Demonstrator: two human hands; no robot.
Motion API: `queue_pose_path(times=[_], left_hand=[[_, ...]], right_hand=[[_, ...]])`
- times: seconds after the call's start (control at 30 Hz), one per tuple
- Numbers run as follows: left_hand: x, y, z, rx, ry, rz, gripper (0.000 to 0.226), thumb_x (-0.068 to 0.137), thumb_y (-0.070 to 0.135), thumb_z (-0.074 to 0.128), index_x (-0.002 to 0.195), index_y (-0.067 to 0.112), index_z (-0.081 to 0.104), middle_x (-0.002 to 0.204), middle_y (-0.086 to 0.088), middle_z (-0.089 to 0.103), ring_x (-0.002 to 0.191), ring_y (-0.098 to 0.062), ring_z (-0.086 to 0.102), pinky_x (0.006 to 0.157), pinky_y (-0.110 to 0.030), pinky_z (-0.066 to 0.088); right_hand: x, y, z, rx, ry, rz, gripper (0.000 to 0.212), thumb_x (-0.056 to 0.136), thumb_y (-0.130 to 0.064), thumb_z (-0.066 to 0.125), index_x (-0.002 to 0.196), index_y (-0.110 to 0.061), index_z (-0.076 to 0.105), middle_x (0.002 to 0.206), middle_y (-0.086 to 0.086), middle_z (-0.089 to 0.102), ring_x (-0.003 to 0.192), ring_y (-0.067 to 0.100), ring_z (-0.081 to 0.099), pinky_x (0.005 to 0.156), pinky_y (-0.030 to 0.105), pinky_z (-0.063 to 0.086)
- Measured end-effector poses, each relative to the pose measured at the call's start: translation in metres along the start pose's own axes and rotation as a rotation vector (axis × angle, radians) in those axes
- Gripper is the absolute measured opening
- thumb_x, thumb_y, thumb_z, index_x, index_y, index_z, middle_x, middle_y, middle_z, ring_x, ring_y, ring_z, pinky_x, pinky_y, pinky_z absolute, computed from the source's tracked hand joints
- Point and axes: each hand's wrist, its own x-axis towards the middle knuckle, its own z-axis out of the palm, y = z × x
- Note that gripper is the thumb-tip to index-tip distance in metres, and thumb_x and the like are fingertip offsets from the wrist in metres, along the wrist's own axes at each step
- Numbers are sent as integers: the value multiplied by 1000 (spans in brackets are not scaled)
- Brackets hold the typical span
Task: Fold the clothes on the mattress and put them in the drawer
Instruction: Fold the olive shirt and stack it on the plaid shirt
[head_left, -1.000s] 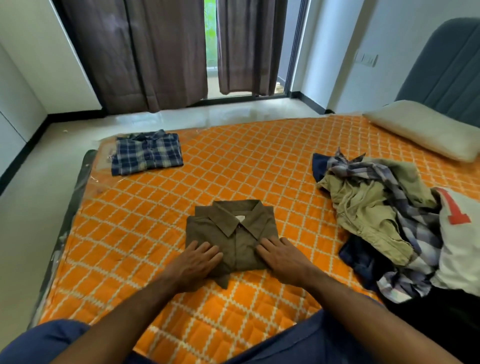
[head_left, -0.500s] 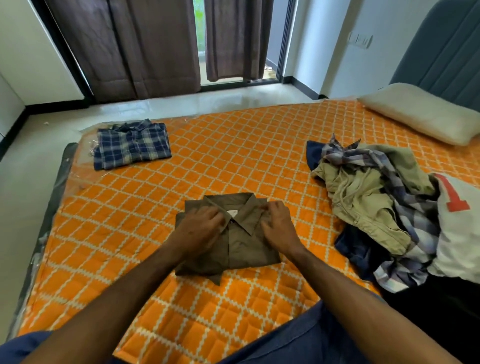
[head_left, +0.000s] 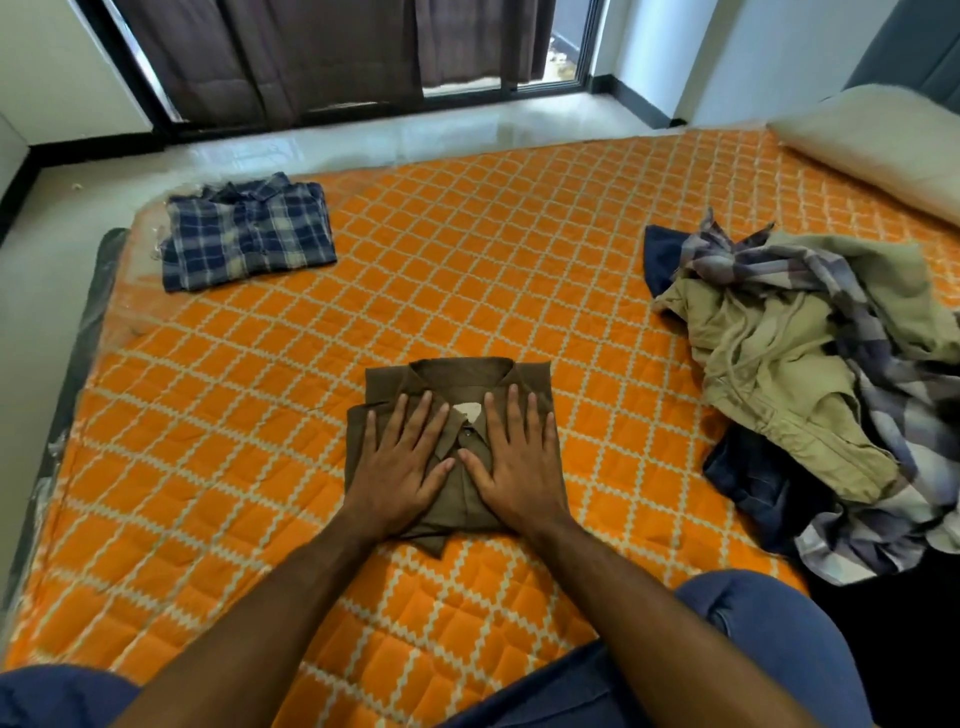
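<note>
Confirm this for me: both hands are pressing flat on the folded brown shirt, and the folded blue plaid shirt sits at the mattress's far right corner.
Not quite. In the head view the blue plaid shirt sits at the far left corner of the mattress. The rest holds: left hand and right hand press flat on the brown shirt.

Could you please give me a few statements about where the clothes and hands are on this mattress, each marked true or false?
1. Both hands lie flat on the folded brown shirt. True: the left hand and right hand press it with straight fingers.
2. The folded plaid shirt is stacked on the brown one. False: it lies apart, near the mattress's far left corner.
3. A pile of unfolded clothes lies to the right. True.
4. The pillow sits on the clothes pile. False: it lies beyond it, on the mattress.
</note>
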Motion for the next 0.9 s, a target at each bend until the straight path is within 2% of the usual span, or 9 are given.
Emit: queue_pose_path(times=[0.17, 0.23, 0.3, 0.4, 0.47, 0.53, 0.63, 0.77, 0.9], left_hand=[[-2, -2, -13, -83, -76, -3, 72, 96, 71, -2, 160, 38, -1, 168, 11, -11, 155, -17, -13, 123, -57, -1], [-16, -5, -21, -165, -18, -72, 66, 100, 66, 11, 160, 39, 9, 169, 10, -4, 155, -15, -7, 123, -53, 4], [-28, -13, -27, -278, 145, -310, 64, 101, 52, 44, 157, 25, 28, 165, -6, 21, 151, -27, 18, 119, -51, 21], [-35, -29, -41, -769, 205, -823, 67, 91, 30, 72, 145, 3, 42, 142, -22, 47, 132, -41, 45, 106, -50, 40], [-34, -26, -57, -1176, 99, -941, 59, 92, 24, 73, 140, 0, 47, 137, -21, 55, 122, -38, 57, 98, -46, 50], [-32, -12, -70, -1399, 30, -946, 47, 92, 19, 73, 131, -3, 58, 127, -17, 65, 107, -32, 64, 91, -42, 54], [-34, 5, -89, -1506, -35, -957, 39, 88, 14, 76, 122, -3, 65, 112, -12, 69, 89, -26, 66, 76, -33, 53], [-26, -4, -102, -1577, -50, -920, 40, 84, 14, 79, 120, 2, 68, 115, -16, 72, 94, -30, 70, 75, -34, 56], [-4, -42, -140, -1578, 69, -817, 38, 86, 16, 78, 121, 7, 67, 111, -11, 73, 94, -29, 71, 76, -35, 57]], right_hand=[[9, 2, -21, 196, -190, 52, 96, 86, -85, -6, 164, -29, 2, 170, 3, -14, 156, 24, -16, 126, 48, -8], [12, 6, -45, 455, -109, 179, 76, 99, -70, 29, 159, -24, 31, 170, 5, 13, 156, 25, 11, 125, 45, 12], [13, 23, -56, 571, 21, 409, 58, 97, -48, 59, 147, -20, 49, 154, 7, 37, 140, 29, 37, 114, 47, 34], [10, 44, -63, 831, -171, 724, 70, 76, -66, 64, 120, -11, 60, 128, 12, 59, 111, 30, 61, 94, 48, 54], [9, 47, -69, 1038, -286, 791, 65, 76, -66, 69, 104, -8, 64, 111, 11, 69, 95, 27, 68, 78, 40, 57], [9, 47, -78, 1197, -337, 838, 57, 82, -49, 79, 115, -5, 67, 112, 11, 73, 96, 29, 71, 75, 35, 58], [2, 36, -98, 1246, -375, 797, 44, 80, -27, 86, 114, -3, 72, 106, 14, 76, 92, 30, 73, 71, 33, 58], [9, 22, -114, 1270, -372, 689, 36, 83, -15, 82, 117, -7, 73, 107, 12, 76, 94, 31, 72, 83, 40, 59], [56, -10, -140, 1282, -376, 553, 32, 86, -16, 80, 116, -10, 72, 110, 12, 76, 100, 34, 72, 94, 50, 58]])
